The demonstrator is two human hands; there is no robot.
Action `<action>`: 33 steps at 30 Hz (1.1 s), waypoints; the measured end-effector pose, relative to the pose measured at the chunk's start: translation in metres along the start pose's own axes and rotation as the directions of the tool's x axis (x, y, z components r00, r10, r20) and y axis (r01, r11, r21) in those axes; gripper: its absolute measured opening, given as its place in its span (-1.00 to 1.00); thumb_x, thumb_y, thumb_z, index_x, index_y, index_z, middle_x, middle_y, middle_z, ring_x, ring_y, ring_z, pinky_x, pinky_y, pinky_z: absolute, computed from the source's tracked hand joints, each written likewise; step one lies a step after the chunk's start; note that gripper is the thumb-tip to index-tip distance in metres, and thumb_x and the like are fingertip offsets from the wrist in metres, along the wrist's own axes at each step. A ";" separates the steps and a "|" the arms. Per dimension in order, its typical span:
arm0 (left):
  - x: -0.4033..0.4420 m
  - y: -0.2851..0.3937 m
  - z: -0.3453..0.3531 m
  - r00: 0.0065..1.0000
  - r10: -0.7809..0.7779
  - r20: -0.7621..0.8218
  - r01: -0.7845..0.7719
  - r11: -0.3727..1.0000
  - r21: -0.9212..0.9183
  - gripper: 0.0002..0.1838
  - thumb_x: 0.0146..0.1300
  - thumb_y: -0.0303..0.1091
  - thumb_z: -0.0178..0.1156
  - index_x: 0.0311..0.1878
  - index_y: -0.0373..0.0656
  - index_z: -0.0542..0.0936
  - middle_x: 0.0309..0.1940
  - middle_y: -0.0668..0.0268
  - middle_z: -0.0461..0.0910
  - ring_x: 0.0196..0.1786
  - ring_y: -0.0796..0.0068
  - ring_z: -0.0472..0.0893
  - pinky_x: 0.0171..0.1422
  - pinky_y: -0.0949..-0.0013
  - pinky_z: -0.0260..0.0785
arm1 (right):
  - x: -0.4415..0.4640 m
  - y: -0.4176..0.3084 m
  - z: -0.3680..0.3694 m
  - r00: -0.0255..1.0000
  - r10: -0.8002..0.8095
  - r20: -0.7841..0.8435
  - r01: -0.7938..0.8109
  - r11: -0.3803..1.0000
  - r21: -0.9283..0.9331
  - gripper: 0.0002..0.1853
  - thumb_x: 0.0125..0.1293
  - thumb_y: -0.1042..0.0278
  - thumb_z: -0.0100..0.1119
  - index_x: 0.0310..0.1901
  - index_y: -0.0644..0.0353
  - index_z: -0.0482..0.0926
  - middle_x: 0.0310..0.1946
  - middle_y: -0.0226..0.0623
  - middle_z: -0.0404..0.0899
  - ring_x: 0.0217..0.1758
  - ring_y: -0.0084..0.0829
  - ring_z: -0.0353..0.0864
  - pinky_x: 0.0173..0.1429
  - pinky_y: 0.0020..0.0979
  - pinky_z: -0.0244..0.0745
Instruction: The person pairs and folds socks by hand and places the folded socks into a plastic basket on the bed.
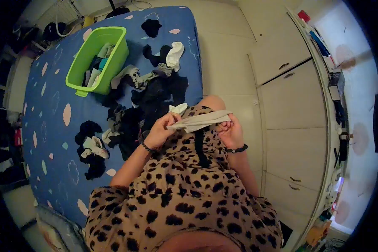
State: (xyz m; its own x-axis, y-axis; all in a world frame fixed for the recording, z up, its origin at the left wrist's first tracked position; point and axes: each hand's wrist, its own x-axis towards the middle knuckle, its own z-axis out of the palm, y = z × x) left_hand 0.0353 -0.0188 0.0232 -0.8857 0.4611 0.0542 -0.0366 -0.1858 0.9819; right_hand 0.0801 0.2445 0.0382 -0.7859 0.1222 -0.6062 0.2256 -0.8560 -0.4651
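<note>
A light beige sock is stretched lengthwise between my two hands above my lap. My left hand pinches one end of it, and my right hand grips the other end with curled fingers. Close beyond my left hand lies a small white sock. A long dark strip of cloth hangs over my patterned dress; I cannot tell what it is. To the left, a loose pile of black and grey socks spreads over the bed.
A green plastic bin with folded socks inside stands on the blue bedspread. A black bundle, a white sock and a dark-and-white heap lie around it. Pale cabinets line the right side.
</note>
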 end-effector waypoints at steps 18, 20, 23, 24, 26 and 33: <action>-0.044 0.052 -0.127 0.874 0.100 -0.476 0.411 0.373 0.832 -0.49 0.08 -0.41 0.34 0.11 -0.16 0.41 0.00 0.04 0.54 0.00 0.03 0.57 0.05 0.20 0.44 | 0.122 0.077 0.067 0.672 0.248 0.698 0.647 -0.655 -0.390 -0.68 0.07 0.43 0.28 -0.11 0.17 0.51 -0.10 -0.21 0.51 -0.03 -0.07 0.46 0.04 -0.15 0.42; -0.002 0.051 -0.120 0.910 0.143 -0.390 0.256 0.547 0.797 -0.58 0.13 -0.41 0.29 0.08 -0.20 0.46 -0.04 0.11 0.56 -0.10 0.11 0.58 0.01 0.24 0.44 | 0.128 0.082 0.068 0.748 0.376 0.547 0.621 -0.686 -0.379 -0.70 0.07 0.40 0.29 -0.13 0.17 0.51 -0.11 -0.18 0.50 -0.03 -0.06 0.46 0.04 -0.11 0.42; 0.074 0.026 -0.122 0.943 0.215 -0.255 0.084 0.586 0.806 -0.67 0.15 -0.39 0.28 -0.01 -0.20 0.50 -0.16 0.11 0.55 -0.14 0.12 0.57 -0.05 0.22 0.43 | 0.113 0.068 0.070 0.722 0.285 0.631 0.692 -0.275 -0.667 -0.85 0.21 0.35 0.24 -0.26 0.18 0.51 -0.20 -0.22 0.50 -0.09 -0.24 0.51 0.01 -0.25 0.44; 0.101 0.011 -0.125 0.949 0.236 -0.208 0.031 0.586 0.809 -0.69 0.16 -0.38 0.27 -0.03 -0.20 0.51 -0.16 0.11 0.55 -0.13 0.12 0.57 -0.04 0.21 0.43 | 0.109 0.064 0.066 0.744 0.233 0.626 0.630 0.066 -0.774 -0.87 0.26 0.34 0.21 -0.31 0.19 0.51 -0.22 -0.25 0.51 -0.12 -0.33 0.52 -0.01 -0.32 0.45; 0.154 -0.014 -0.128 0.958 0.233 -0.168 -0.006 0.601 0.799 -0.70 0.17 -0.32 0.27 -0.06 -0.19 0.52 -0.17 0.12 0.56 -0.10 0.10 0.57 -0.01 0.18 0.43 | 0.111 0.057 0.040 0.848 0.163 0.504 0.394 0.443 -0.806 -0.88 0.31 0.36 0.16 -0.30 0.21 0.51 -0.22 -0.29 0.51 -0.13 -0.39 0.52 -0.02 -0.37 0.45; 0.261 -0.074 -0.086 0.957 -0.094 -0.275 0.283 0.078 0.956 -0.76 0.17 -0.16 0.21 -0.19 -0.07 0.65 -0.21 0.15 0.60 -0.10 0.03 0.62 0.01 0.11 0.49 | 0.095 0.007 0.017 0.981 -0.147 0.130 0.196 0.772 -0.605 -0.81 0.43 0.38 0.00 -0.05 0.31 0.45 -0.10 -0.23 0.54 -0.02 -0.37 0.56 0.06 -0.34 0.47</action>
State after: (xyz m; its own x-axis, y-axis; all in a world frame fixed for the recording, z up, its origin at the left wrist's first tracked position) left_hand -0.2334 0.0405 -0.0513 -0.9713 0.2199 -0.0905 0.1893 0.9455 0.2650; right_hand -0.0030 0.2418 -0.0114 -0.8787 0.1799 -0.4422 0.3686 -0.3328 -0.8680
